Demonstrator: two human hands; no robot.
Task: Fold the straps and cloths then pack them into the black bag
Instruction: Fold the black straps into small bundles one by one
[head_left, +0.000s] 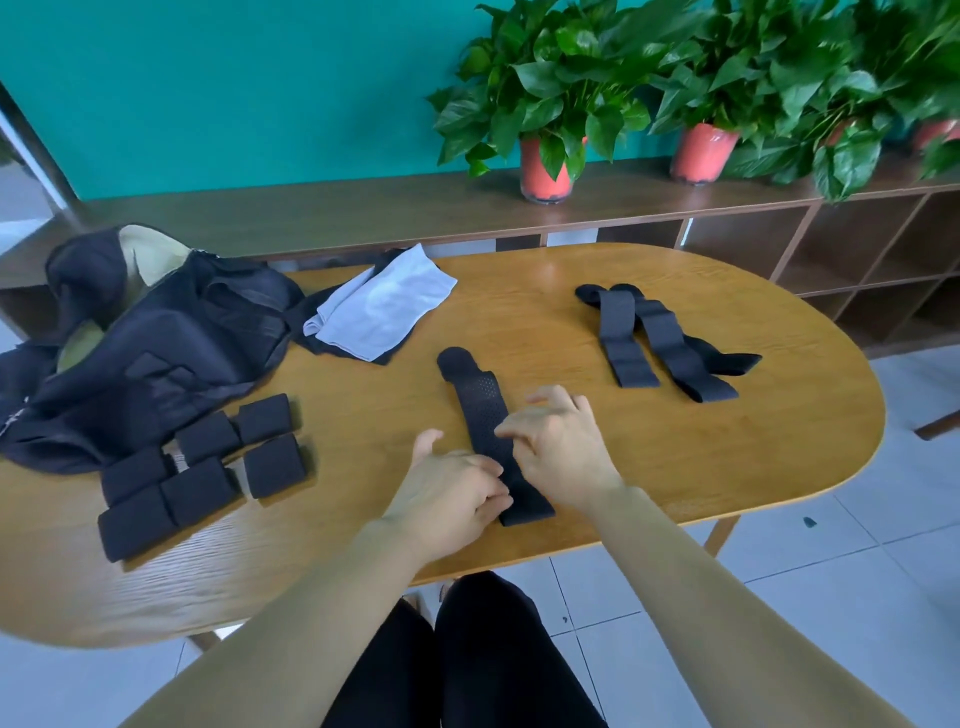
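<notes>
Head view, seated person at an oval wooden desk (519, 312).

Centre: a perforated strap (483, 410), black, lies flat and unfolded. It runs from a rounded far end toward the near edge of the desk. The left hand (452, 493) rests on the desk at the strap's near left side, its fingers curled and pinching the strap's edge. The right hand (561, 452) is at the strap's right edge, fingers spread and loosely bent, some of them lifted. Motion blur hides the contact, so it cannot be told whether this hand grips the strap or only touches it.

Left, far: the black bag (156, 338) lies slumped and open, showing a pale lining.

Left, near: six folded straps (202, 467), compact black blocks, sit close together just beside the bag.

Centre, far: a grey cloth (384, 306) lies loosely folded on a black cloth (332, 349), next to the bag.

Right, far: two long straps (654, 343) lie unfolded side by side, well apart from the hands.

Background: potted plants (545, 166) in red pots stand on a wooden shelf (363, 208) against a teal wall.
</notes>
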